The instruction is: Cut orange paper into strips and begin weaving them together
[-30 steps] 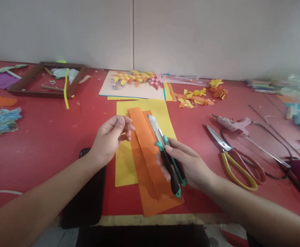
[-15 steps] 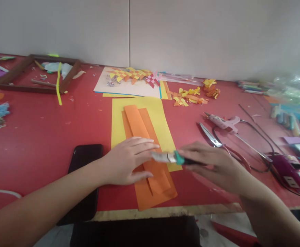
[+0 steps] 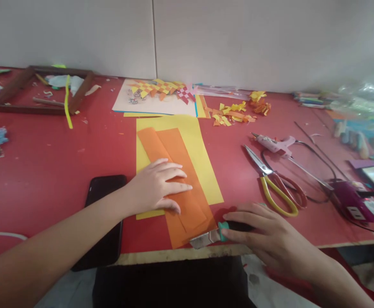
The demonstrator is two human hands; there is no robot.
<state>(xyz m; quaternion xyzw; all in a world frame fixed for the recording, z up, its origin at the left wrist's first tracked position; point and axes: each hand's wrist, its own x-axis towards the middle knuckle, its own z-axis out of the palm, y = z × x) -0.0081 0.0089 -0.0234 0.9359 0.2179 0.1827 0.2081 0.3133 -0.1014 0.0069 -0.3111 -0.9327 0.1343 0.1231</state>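
My left hand (image 3: 159,188) lies flat with fingers spread on a folded orange paper strip (image 3: 156,143). Beneath that strip is a wider orange paper (image 3: 178,145), which reaches down close to the table's front edge. Both rest partly over a yellow sheet (image 3: 207,184). In my right hand (image 3: 266,235) is a utility knife (image 3: 222,231) with a black and green handle. Its blade points left, over the lower end of the orange paper; whether it touches the paper I cannot tell.
A black phone (image 3: 105,214) lies under my left forearm. Scissors (image 3: 272,177) and a pink glue gun (image 3: 276,145) with its cord lie to the right. Woven paper pieces (image 3: 161,88) sit on a white sheet (image 3: 121,100) at the back. A brown frame (image 3: 26,109) is at far left.
My right hand has brought the knife down toward the near end of the orange paper. The folded strip's far end has shifted left, and my left hand has moved slightly left.
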